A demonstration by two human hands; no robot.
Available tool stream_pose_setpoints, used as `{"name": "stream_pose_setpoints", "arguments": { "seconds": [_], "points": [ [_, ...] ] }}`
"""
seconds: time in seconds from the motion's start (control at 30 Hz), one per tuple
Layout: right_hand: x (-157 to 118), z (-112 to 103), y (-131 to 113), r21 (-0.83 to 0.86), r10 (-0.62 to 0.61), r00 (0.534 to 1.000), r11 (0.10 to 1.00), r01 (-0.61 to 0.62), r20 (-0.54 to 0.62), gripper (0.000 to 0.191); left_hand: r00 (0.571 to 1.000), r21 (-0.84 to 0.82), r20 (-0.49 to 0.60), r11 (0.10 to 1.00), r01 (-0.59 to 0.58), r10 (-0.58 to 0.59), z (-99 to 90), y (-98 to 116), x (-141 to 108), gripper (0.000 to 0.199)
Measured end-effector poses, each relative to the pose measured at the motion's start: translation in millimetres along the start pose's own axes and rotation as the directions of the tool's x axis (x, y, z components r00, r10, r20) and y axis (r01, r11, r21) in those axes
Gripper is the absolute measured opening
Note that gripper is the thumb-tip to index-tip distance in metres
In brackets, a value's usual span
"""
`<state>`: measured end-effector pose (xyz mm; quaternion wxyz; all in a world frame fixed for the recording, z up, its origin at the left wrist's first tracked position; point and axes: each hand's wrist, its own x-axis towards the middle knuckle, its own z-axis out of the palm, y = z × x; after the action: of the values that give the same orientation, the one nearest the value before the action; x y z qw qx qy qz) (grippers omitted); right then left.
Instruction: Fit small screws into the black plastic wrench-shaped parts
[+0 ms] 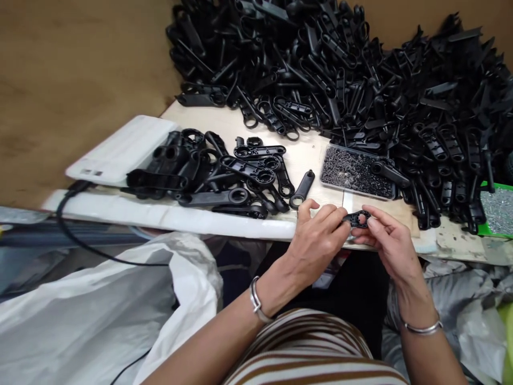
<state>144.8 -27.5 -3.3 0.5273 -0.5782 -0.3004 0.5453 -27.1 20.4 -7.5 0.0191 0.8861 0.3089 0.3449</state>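
Both my hands meet over the table's front edge around one black plastic part with a ring-shaped end [358,218]. My left hand [318,240] wraps its fingers about the part's left end, which they hide. With thumb and fingertips, my right hand [390,240] pinches the ring end. A single black plastic arm [303,188] with a round hole lies just beyond my left hand. Behind my hands stands a clear plastic box [334,187] of small dark pieces, perhaps screws, with another black part resting across its right side.
A large heap of black plastic parts [320,69] covers the back and right. Several more lie in a smaller pile [200,171] beside a white box [124,149] with a black cable [96,247]. A green tray [497,208] of small metal pieces sits far right. A white sack [100,310] hangs lower left.
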Motion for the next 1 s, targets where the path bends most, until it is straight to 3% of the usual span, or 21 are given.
{"name": "stream_pose_setpoints", "arguments": {
  "seconds": [0.47, 0.77, 1.0],
  "points": [
    [-0.2, 3.3, -5.6, 0.123, 0.119, 0.993, 0.985, -0.118, -0.003, 0.04, 0.995, -0.179, 0.103, 0.983, 0.031, -0.012, 1.9, -5.1, -2.3, 0.022],
    [-5.8, 30.1, 5.6, 0.264, 0.041, 0.972, 0.964, 0.022, -0.232, 0.035, 0.991, -0.214, 0.007, 0.968, 0.13, -0.132, 5.8, 9.9, -5.7, 0.016],
    [-2.4, 32.9, 5.5, 0.266, 0.063, 0.984, 0.964, -0.016, -0.168, 0.036, 0.993, -0.234, 0.044, 0.966, 0.114, -0.107, 4.4, 0.2, -8.4, 0.017]
  ]
}}
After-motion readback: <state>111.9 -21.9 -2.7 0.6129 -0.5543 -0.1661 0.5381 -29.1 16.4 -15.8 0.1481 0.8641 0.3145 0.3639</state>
